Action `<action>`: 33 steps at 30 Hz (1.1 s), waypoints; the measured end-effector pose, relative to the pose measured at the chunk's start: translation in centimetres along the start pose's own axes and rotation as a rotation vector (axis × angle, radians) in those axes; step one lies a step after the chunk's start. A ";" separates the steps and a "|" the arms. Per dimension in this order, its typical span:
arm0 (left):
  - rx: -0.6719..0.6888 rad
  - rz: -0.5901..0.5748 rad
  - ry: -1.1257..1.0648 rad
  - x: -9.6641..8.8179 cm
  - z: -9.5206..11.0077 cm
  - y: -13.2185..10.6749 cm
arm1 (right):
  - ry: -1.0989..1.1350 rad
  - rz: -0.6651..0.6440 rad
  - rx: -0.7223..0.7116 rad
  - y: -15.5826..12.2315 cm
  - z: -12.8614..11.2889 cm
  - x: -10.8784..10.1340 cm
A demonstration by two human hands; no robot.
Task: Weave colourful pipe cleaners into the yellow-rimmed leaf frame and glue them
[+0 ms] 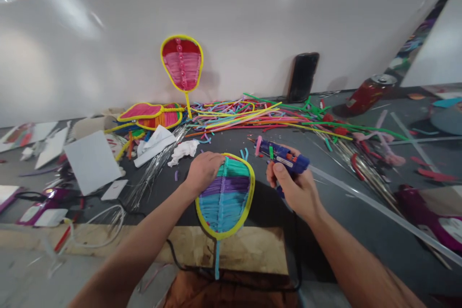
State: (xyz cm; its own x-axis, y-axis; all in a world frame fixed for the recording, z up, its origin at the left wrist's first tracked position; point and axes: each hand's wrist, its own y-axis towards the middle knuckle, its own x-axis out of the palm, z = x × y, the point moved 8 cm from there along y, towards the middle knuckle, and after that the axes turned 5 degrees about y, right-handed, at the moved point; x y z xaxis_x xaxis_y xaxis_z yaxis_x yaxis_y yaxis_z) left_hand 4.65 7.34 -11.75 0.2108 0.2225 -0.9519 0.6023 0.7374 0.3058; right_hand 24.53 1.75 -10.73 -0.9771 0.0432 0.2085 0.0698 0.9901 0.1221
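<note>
A paddle-shaped fan (225, 197) of teal, purple and blue pipe cleaners with a yellow rim lies near the table's front edge. Its blue stem points towards me, over the edge. My left hand (206, 172) grips its upper left rim, fingers bent over it; the fingertips are partly hidden. My right hand (294, 185) is closed around a blue hot glue gun (285, 155), its nozzle pointing left above the table, beyond the fan and apart from it. A long clear glue stick (378, 214) runs out of the gun's back towards the lower right.
A pink fan (182, 65) leans upright against the white board (252, 24). Pipe cleaners (249, 115) lie heaped along the back, with a phone (303, 77) and a red can (370, 95) behind. White cards (94, 161) and a cable (96, 240) are at left. The gun's black cord hangs at the front.
</note>
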 end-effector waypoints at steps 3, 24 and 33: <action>-0.073 -0.008 -0.002 -0.2 -0.5 0.0 | -0.003 0.002 0.004 0.0 0.0 0.0; -0.054 -0.051 -0.016 -0.2 0.5 1.4 | -0.032 -0.014 0.006 0.1 0.1 0.0; 0.052 -0.088 0.025 -0.9 0.7 -0.4 | -0.020 -0.012 -0.003 0.1 0.2 -0.2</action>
State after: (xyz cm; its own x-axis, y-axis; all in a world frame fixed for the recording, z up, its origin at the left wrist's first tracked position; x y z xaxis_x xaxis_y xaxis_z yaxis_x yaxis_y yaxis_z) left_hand 4.75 6.34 -10.97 0.1365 0.1748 -0.9751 0.6570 0.7207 0.2212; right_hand 24.67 1.88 -10.91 -0.9816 0.0342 0.1877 0.0589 0.9901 0.1275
